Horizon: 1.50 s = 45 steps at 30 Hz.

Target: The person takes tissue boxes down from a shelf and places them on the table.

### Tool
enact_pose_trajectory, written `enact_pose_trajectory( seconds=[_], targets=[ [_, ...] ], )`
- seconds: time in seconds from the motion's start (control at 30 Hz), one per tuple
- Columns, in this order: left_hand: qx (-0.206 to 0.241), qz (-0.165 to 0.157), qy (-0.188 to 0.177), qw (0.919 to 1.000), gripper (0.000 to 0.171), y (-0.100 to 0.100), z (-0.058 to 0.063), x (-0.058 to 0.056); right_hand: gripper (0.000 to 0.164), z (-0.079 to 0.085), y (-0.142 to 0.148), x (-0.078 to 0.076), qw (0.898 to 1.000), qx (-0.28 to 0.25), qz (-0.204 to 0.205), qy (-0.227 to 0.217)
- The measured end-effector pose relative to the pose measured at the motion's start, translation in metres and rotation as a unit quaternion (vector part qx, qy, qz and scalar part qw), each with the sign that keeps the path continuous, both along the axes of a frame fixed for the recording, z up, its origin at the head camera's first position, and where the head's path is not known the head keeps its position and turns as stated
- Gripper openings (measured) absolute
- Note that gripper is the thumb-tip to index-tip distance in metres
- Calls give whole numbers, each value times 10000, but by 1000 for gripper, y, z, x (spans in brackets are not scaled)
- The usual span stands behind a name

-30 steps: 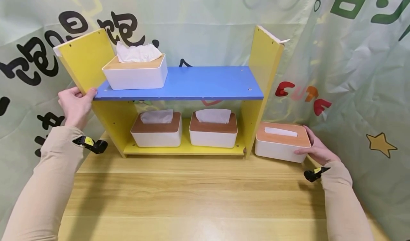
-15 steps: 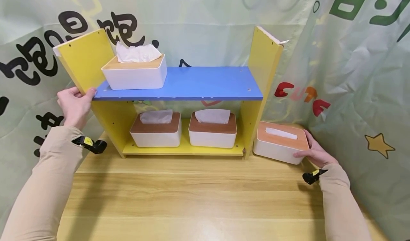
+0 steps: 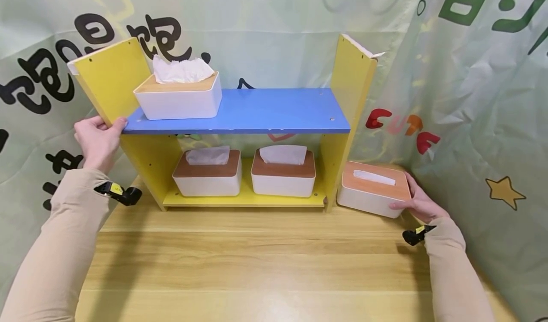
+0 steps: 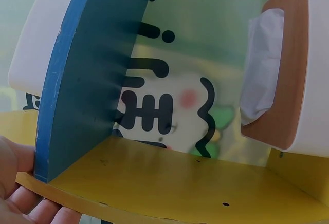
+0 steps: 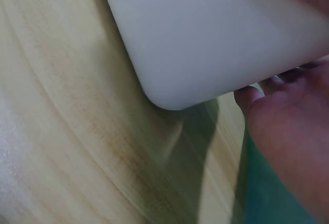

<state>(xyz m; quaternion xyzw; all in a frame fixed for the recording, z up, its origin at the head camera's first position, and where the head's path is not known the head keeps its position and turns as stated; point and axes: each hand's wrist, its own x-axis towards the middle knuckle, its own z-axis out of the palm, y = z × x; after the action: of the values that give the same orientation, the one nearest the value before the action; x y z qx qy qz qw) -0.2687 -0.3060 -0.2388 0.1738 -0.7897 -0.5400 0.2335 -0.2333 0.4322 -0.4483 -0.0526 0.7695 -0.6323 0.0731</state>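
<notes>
My left hand grips the left side panel of a yellow and blue shelf, its thumb at the front end of the blue board. In the left wrist view, the fingers curl around the yellow panel's edge. To the right of the shelf, my right hand holds the right end of a white tissue box with a wooden lid, thumb on its front. That box sits slightly turned on the table, close to the shelf's right panel. The right wrist view shows its white corner low over the wood.
A tissue box stands at the left of the blue board. Two more, a left one and a right one, sit on the yellow bottom board. The wooden table extends in front; printed fabric hangs behind and beside.
The right hand's tissue box has turned slightly, its right front corner coming nearer and leftward. The left hand keeps its grip on the shelf panel.
</notes>
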Motion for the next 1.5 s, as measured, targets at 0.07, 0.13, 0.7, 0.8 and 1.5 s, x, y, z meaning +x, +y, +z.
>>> enact_pose_trajectory(
  seconds=[0.07, 0.13, 0.7, 0.8, 1.5],
  targets=[
    [-3, -14, 17, 10000, 55, 0, 0, 0, 120, -1, 0, -1, 10000, -15, -50, -18],
    [-24, -28, 7, 10000, 56, -1, 0, 0, 119, -1, 0, -1, 9999, -44, -92, -36],
    [30, 47, -2, 10000, 56, -1, 1, 1, 98, 2, -8, -7, 9981, -141, -606, 32],
    [73, 62, 31, 9999, 56, -1, 1, 1, 96, 1, -9, -8, 9972, -206, -712, 67],
    [195, 14, 110, 9997, 54, 2, -1, 0, 96, -1, -10, -6, 9963, -407, -751, 44]
  ],
)
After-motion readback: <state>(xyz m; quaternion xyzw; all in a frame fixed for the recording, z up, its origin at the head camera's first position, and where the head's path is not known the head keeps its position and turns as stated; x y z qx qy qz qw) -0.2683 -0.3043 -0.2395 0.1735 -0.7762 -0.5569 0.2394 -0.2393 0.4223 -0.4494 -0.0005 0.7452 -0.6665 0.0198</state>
